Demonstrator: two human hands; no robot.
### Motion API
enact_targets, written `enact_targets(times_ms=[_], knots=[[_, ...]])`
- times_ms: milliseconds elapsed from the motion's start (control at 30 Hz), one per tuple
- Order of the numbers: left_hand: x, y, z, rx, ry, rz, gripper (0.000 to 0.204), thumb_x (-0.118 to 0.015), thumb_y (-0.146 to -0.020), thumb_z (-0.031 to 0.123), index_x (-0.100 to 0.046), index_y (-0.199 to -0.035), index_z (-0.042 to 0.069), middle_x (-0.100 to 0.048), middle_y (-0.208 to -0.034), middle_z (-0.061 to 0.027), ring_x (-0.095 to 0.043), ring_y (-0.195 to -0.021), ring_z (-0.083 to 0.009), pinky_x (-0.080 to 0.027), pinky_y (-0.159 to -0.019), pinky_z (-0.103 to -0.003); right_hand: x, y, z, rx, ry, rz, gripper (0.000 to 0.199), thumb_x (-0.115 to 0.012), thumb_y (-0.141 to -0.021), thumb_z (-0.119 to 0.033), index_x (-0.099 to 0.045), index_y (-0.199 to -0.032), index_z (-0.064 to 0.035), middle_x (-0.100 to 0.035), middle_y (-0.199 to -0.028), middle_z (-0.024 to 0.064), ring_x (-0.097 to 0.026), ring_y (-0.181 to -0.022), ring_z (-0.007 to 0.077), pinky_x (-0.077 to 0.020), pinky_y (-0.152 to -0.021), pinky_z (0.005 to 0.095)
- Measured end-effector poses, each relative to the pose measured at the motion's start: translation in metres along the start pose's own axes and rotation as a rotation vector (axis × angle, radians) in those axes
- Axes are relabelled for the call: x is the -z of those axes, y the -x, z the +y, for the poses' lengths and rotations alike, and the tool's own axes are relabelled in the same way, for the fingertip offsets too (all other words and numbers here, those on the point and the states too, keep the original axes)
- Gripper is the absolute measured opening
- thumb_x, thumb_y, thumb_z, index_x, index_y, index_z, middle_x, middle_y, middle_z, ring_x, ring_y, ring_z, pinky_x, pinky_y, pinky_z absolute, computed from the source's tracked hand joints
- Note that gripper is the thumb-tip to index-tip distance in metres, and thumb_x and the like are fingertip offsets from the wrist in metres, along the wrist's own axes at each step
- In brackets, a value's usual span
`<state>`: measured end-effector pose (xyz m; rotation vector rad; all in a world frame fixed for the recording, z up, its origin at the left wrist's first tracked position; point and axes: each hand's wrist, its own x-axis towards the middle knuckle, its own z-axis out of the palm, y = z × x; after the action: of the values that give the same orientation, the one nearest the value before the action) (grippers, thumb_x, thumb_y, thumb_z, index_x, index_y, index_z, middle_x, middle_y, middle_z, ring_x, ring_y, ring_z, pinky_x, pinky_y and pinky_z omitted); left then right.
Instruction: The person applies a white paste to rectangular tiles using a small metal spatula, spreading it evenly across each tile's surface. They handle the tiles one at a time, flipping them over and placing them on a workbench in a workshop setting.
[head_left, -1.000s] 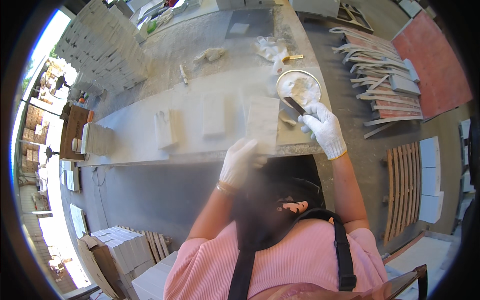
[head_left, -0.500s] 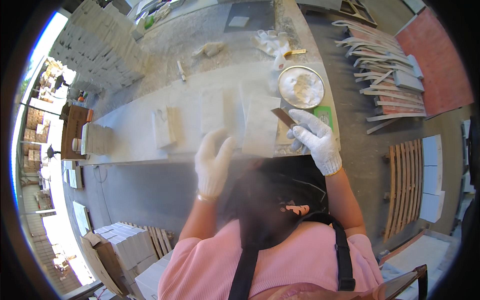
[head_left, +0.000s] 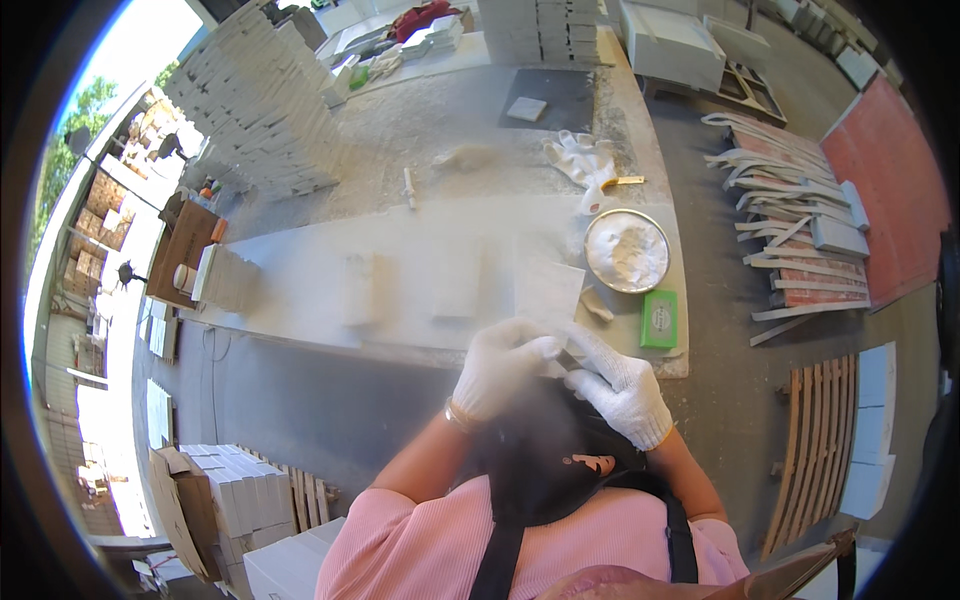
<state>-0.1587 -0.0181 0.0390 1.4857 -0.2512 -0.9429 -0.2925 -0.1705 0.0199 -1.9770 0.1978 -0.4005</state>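
Observation:
My right hand (head_left: 622, 398), in a white knit glove, is closed on a small flat scraper (head_left: 568, 362), dark and thin. My left hand (head_left: 498, 372), gloved alike, meets it from the other side, thumb and fingers closed at the scraper's far end; its fingertips are partly hidden. Both hands are in front of my black apron (head_left: 540, 470), at the worktable's near edge. Just beyond them lies a pale flat tile (head_left: 548, 292). To its right stands a round tin of white paste (head_left: 627, 252), with a green box (head_left: 659, 319) nearer me.
Blurred pale blocks (head_left: 360, 288) lie left on the dusty worktable (head_left: 480, 225). White gloves (head_left: 580, 160) and a yellow-handled tool (head_left: 625, 181) sit beyond the tin. Tall tile stacks (head_left: 255, 110) rise at the far left. Pale strips (head_left: 790, 200) and a wooden pallet (head_left: 815, 450) are right.
My right hand has brought the scraper down and left, off the table toward my chest. My left hand has moved right to meet it. The view has shifted, showing more of the table's far side.

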Motion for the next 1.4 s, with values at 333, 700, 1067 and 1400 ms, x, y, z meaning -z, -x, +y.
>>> enact_targets(times_ms=[333,700,1067,1400], knots=[[0.026,-0.021,-0.01,-0.507,-0.523,0.314,0.033,-0.072,-0.092,0.038,-0.068,-0.09,0.005,-0.067,-0.089,-0.0084,-0.062,-0.083,-0.0196,-0.051,-0.075,-0.037,0.031,0.008,0.014,-0.391,-0.268,0.112,0.044,-0.063,-0.092,-0.001,-0.061,-0.135,0.0026,-0.074,-0.096,0.0125,-0.068,-0.074,0.014,-0.0516,-0.061,0.0249],[0.034,-0.091,-0.039,-1.064,-1.307,0.12,0.075,-0.066,-0.085,0.056,-0.055,-0.139,0.006,-0.053,-0.143,-0.0143,-0.04,-0.142,-0.0409,-0.034,-0.111,-0.066,0.03,-0.026,0.014,-0.26,-0.463,0.181,0.041,-0.058,-0.093,-0.009,-0.058,-0.133,-0.0023,-0.071,-0.094,0.007,-0.065,-0.071,0.0126,-0.0473,-0.062,0.0231],[0.054,-0.008,-0.034,-0.939,-0.994,-0.18,0.067,-0.079,-0.078,0.04,-0.061,-0.134,0.009,-0.056,-0.142,-0.0197,-0.048,-0.135,-0.0419,-0.037,-0.113,-0.054,0.028,-0.038,0.026,-0.309,-0.215,0.149,0.037,-0.059,-0.097,-0.01,-0.062,-0.133,-0.0048,-0.073,-0.096,0.0069,-0.064,-0.071,0.0092,-0.0459,-0.058,0.0216],[0.045,-0.026,-0.064,-0.915,-0.898,0.115,0.068,-0.089,-0.067,0.032,-0.065,-0.126,0.007,-0.057,-0.142,-0.0225,-0.054,-0.129,-0.0476,-0.046,-0.106,-0.05,0.003,-0.082,0.05,-0.033,0.346,0.066,0.034,-0.068,-0.094,-0.015,-0.071,-0.129,-0.011,-0.073,-0.122,0.0124,-0.069,-0.111,0.0257,-0.0515,-0.099,0.0329]])
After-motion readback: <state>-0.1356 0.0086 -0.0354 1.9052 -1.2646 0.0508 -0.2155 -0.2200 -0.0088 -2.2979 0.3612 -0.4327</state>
